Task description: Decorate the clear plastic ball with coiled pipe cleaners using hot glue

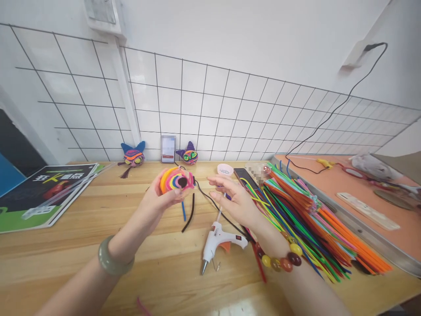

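My left hand (151, 205) is closed around a ball-shaped craft piece (168, 179) wound in orange, pink, yellow and blue fuzzy strands, with a dark round spot on its side. To the right, my right hand (239, 202) hovers apart from the piece with its fingers spread and slightly bent; I see nothing in them. Below it a white glue gun (214, 241) lies on the wooden table (158, 267), nozzle toward me. Short black (190, 215) and blue (183, 211) pipe cleaner lengths lie just beyond the left hand.
Two cat-like craft heads (132, 156) (190, 154) and an upright phone (168, 150) stand by the wall grid. A small pink bowl (225, 169) sits behind my right hand. Many coloured pipe cleaners (315, 228) spread at right. A magazine (52, 193) lies left.
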Demonstrator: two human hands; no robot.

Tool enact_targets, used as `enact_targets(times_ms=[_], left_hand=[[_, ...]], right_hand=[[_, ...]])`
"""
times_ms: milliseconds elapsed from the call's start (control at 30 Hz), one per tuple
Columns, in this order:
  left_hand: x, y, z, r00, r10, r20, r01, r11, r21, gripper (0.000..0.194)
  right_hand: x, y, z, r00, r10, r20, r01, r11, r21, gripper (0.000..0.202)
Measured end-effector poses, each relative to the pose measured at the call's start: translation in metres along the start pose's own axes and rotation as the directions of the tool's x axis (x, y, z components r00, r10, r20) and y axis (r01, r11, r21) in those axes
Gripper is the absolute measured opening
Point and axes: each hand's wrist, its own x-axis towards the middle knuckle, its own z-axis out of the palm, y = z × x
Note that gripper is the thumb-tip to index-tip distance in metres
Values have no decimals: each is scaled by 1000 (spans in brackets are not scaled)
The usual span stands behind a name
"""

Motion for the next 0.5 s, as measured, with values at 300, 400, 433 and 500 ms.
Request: enact_targets(times_ms=[300, 400, 433, 500], left_hand=[[9, 9, -15, 982, 113, -153, -112, 994, 13, 60], [9, 9, -15, 969, 144, -200, -140, 990, 30, 59], [10, 7, -15, 969, 127, -213, -125, 992, 24, 61], [10, 2, -14, 978, 71, -195, -75, 997, -11, 61]], right_hand=[[2, 9, -12, 991, 134, -8, -134, 991, 4, 29], [3, 7, -21, 991, 123, -60, -121, 992, 47, 28], [3, 6, -23, 989, 127, -70, -123, 990, 65, 27], [2, 3, -25, 987, 141, -73, -134, 987, 87, 27]])
